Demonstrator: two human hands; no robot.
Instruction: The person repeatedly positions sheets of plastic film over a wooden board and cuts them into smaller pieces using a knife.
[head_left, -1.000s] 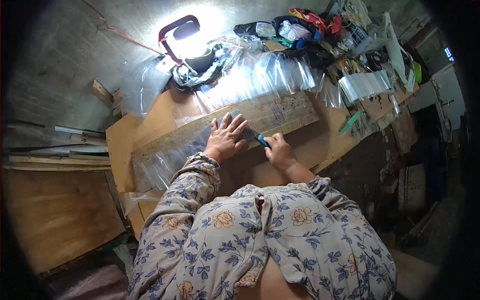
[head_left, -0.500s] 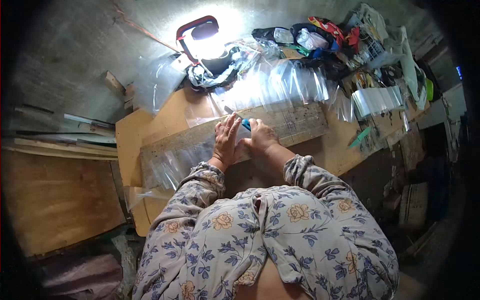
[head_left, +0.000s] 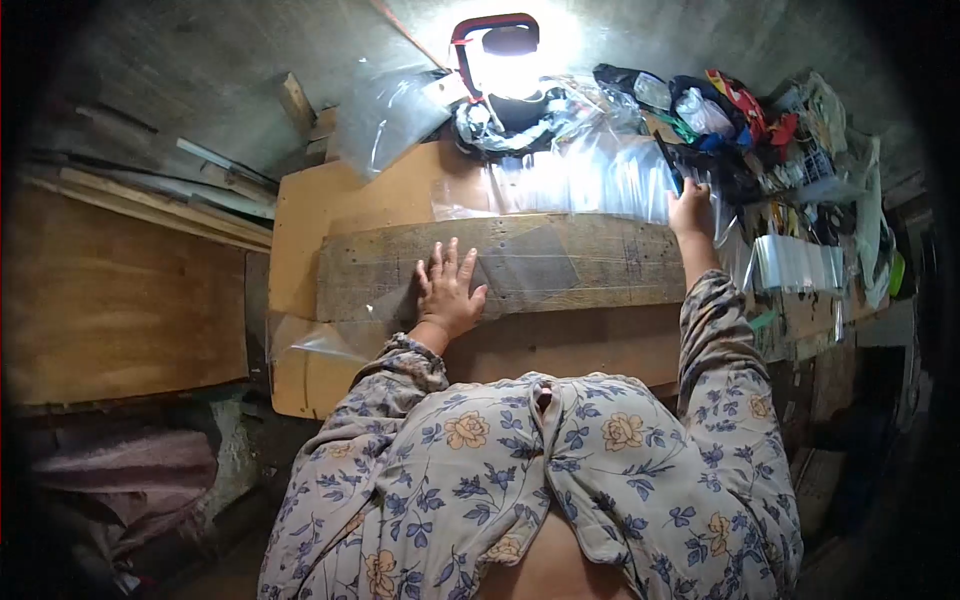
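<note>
My left hand (head_left: 449, 293) lies flat with its fingers spread on a long worn wooden board (head_left: 620, 262). Beneath and beside it is a thin, see-through plastic sheet (head_left: 530, 262). My right hand (head_left: 692, 210) is raised at the far right end of the board, closed around a knife (head_left: 668, 158) whose dark blade points up and to the left. Just left of that hand, behind the board, spreads a row of clear plastic pieces (head_left: 600, 180).
A bright lamp (head_left: 495, 55) with a red and black frame stands at the back. Plastic bags (head_left: 705, 112) are heaped at the back right. Stacked clear plastic strips (head_left: 798, 264) lie at the right. Wooden slats (head_left: 150, 210) lean at the left.
My right hand has moved with the knife from beside my left hand to the far right. My left hand now lies flat, fingers spread. The view has shifted, so the table appears further right.
</note>
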